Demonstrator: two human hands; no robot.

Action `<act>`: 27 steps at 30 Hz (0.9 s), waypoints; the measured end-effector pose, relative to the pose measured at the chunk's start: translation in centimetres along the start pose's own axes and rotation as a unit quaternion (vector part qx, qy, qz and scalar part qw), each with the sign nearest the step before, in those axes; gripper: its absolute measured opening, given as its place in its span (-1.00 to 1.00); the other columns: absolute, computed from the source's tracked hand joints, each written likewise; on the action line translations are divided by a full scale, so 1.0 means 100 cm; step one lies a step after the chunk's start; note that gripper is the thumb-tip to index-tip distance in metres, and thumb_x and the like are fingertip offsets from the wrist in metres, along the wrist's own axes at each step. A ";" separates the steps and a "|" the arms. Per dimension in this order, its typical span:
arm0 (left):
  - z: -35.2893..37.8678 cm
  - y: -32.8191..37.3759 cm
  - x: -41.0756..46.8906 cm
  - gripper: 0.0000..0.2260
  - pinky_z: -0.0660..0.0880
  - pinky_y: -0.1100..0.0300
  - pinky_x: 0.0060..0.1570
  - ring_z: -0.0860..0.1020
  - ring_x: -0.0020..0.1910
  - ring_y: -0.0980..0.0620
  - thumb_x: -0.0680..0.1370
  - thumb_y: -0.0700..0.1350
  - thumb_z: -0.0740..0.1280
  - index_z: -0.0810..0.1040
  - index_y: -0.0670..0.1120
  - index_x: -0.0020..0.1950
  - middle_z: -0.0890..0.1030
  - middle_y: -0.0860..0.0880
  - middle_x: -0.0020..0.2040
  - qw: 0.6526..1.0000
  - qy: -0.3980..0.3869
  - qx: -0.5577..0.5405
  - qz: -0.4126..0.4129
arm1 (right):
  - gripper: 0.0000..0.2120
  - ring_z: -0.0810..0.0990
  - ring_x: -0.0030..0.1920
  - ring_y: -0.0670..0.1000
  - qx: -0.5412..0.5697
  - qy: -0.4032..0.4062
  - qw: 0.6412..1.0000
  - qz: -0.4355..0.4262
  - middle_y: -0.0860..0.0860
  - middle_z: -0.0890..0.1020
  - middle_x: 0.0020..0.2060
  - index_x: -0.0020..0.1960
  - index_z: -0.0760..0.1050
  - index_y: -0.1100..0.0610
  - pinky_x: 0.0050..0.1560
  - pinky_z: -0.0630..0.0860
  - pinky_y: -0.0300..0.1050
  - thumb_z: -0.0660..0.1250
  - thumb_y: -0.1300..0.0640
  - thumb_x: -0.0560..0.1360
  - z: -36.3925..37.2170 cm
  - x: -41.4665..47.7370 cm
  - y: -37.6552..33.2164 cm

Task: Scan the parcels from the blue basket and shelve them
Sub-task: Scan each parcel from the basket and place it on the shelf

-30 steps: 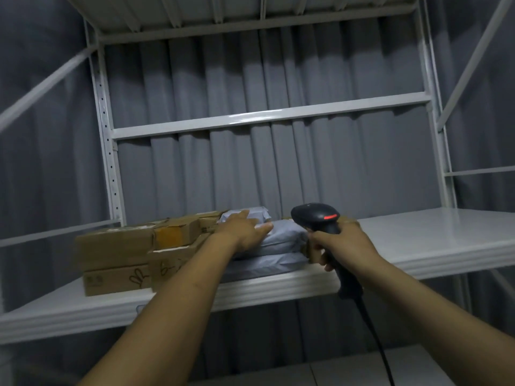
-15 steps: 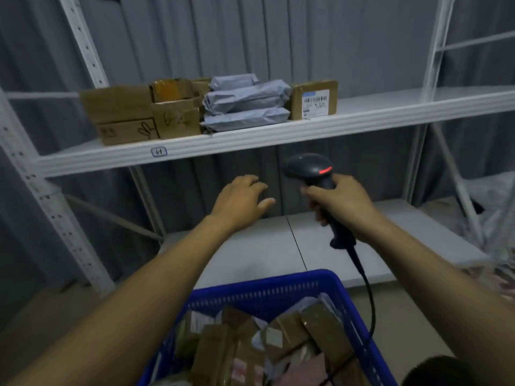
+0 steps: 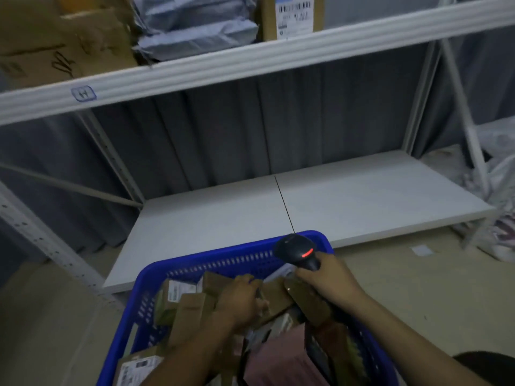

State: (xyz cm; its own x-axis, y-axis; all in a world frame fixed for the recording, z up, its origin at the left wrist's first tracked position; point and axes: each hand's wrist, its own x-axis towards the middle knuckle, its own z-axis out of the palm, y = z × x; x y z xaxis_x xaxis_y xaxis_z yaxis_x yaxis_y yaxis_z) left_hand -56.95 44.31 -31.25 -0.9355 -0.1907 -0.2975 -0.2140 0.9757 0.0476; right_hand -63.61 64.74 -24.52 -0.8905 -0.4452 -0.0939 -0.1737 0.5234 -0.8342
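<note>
Left hand [image 3: 239,299]: inside the blue basket [image 3: 211,261], fingers curled over a brown parcel [image 3: 274,295]; fingertips hidden behind it.
Right hand [image 3: 327,278]: fingers clenched round the scanner [image 3: 296,249], red light showing; handle hidden in the fist.
Other parcels [image 3: 178,299]: piled in the basket, blurred, labels unreadable.
Upper shelf [image 3: 250,62]: shelved parcels [image 3: 195,32] cut off at the top edge.

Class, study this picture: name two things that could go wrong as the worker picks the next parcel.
1. The left hand grips a cardboard parcel wedged in the crowded blue basket; pulling it may spill neighbours.
2. The right hand holds the scanner near several labelled parcels, so it might read the wrong label.
</note>
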 end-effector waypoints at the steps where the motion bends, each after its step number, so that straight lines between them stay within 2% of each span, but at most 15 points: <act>1: 0.010 0.001 0.006 -0.43 0.38 0.06 0.29 0.39 0.32 -0.03 0.50 0.24 0.23 0.29 0.06 0.47 0.40 -0.01 0.39 1.000 -0.008 -0.009 -0.012 | -0.78 0.47 -0.37 -0.13 -0.008 -0.003 1.000 -0.002 -0.05 0.51 -0.39 -0.27 0.42 0.07 -0.46 0.34 -0.42 0.42 0.08 0.47 -0.001 0.005 0.004; 4: 0.031 0.008 0.019 -0.27 0.28 0.06 0.33 0.38 0.35 -0.05 0.48 0.31 0.25 0.13 0.06 0.55 0.38 0.01 0.42 0.999 -0.027 -0.008 -0.021 | -0.79 0.52 -0.31 -0.04 -0.014 0.003 1.000 0.017 0.00 0.55 -0.35 -0.23 0.48 0.13 -0.43 0.32 -0.35 0.42 0.04 0.46 -0.007 0.019 0.020; 7: 0.041 0.017 0.026 -0.20 0.23 0.14 0.32 0.35 0.39 0.01 0.46 0.33 0.25 0.01 0.06 0.58 0.35 0.05 0.45 0.999 0.003 -0.033 -0.011 | -0.76 0.50 -0.31 -0.06 -0.032 -0.003 0.999 0.027 0.02 0.56 -0.33 -0.17 0.53 0.19 -0.39 0.32 -0.32 0.43 0.01 0.46 -0.010 0.024 0.031; 10: 0.049 0.018 0.033 -0.06 0.14 0.09 0.40 0.28 0.45 0.01 0.39 0.34 0.27 -0.09 -0.03 0.58 0.28 0.00 0.49 0.993 -0.013 -0.113 -0.006 | -0.80 0.48 -0.31 -0.13 -0.036 -0.017 0.999 0.032 -0.05 0.52 -0.34 -0.21 0.49 0.11 -0.42 0.31 -0.38 0.41 0.02 0.48 -0.011 0.024 0.034; 12: 0.049 0.015 0.033 -0.02 0.12 0.05 0.42 0.23 0.48 -0.03 0.40 0.32 0.32 -0.15 -0.06 0.59 0.22 -0.02 0.51 0.992 -0.017 -0.120 -0.020 | -0.78 0.46 -0.32 -0.18 -0.030 -0.027 0.999 0.032 -0.09 0.50 -0.35 -0.26 0.44 0.04 -0.42 0.33 -0.42 0.41 0.02 0.49 -0.011 0.023 0.033; 15: 0.046 0.010 0.026 -0.10 0.19 0.09 0.38 0.30 0.41 -0.02 0.42 0.28 0.33 -0.03 -0.06 0.58 0.30 -0.02 0.44 0.994 0.035 -0.100 -0.025 | -0.75 0.44 -0.33 -0.21 -0.013 -0.034 0.999 0.031 -0.10 0.49 -0.35 -0.28 0.41 0.01 -0.43 0.33 -0.50 0.41 0.00 0.49 -0.008 0.021 0.027; 17: 0.043 0.004 0.019 -0.13 0.32 0.09 0.32 0.37 0.36 -0.02 0.34 0.30 0.35 0.15 -0.05 0.53 0.37 -0.03 0.37 0.984 0.068 -0.159 -0.034 | -0.77 0.46 -0.36 -0.19 -0.008 -0.038 0.999 0.033 -0.08 0.51 -0.35 -0.24 0.42 0.03 -0.47 0.33 -0.48 0.42 -0.02 0.48 -0.003 0.021 0.024; 19: 0.040 -0.005 0.009 -0.29 0.44 0.11 0.18 0.46 0.26 -0.02 0.32 0.17 0.41 0.32 -0.03 0.40 0.45 -0.02 0.25 0.955 0.120 -0.268 -0.044 | -0.77 0.51 -0.47 -0.16 0.021 -0.043 0.998 0.045 -0.01 0.56 -0.39 -0.21 0.46 0.08 -0.51 0.33 -0.44 0.43 -0.02 0.47 0.002 0.022 0.023; 21: 0.035 -0.014 -0.003 -0.39 0.42 0.21 0.12 0.46 0.20 0.05 0.33 -0.03 0.47 0.36 0.02 0.33 0.44 0.02 0.21 0.916 0.174 -0.356 -0.067 | -0.74 0.53 -0.51 -0.12 0.034 -0.050 0.997 0.057 0.07 0.59 -0.41 -0.22 0.49 0.15 -0.47 0.41 -0.33 0.43 -0.02 0.47 0.008 0.023 0.022; 24: 0.020 -0.020 -0.026 -0.50 0.50 0.27 0.00 0.51 0.11 0.11 0.36 -0.12 0.46 0.37 0.16 0.21 0.50 0.05 0.15 0.837 0.273 -0.464 -0.103 | -0.77 0.60 -0.32 -0.01 0.057 -0.062 0.994 0.071 0.13 0.65 -0.30 -0.15 0.55 0.21 -0.25 0.50 -0.15 0.40 0.03 0.48 0.015 0.025 0.019; 27: 0.003 -0.019 -0.044 -0.54 0.54 0.30 -0.12 0.53 0.09 0.12 0.49 -0.29 0.39 0.35 0.08 0.27 0.52 0.02 0.13 0.749 0.310 -0.574 -0.111 | -0.79 0.64 -0.10 0.08 0.160 -0.064 0.981 0.084 0.15 0.68 -0.15 -0.06 0.60 0.19 -0.09 0.50 -0.06 0.40 0.02 0.48 0.023 0.026 0.010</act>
State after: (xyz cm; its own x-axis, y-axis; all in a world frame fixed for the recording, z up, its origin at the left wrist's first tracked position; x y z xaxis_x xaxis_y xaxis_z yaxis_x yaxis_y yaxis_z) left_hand -52.40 43.36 -30.29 -0.7150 -0.6962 0.0639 -0.1512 0.2432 0.9581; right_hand -65.11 62.45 -26.90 -0.8320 -0.4695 -0.2956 0.1306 0.3520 -0.9269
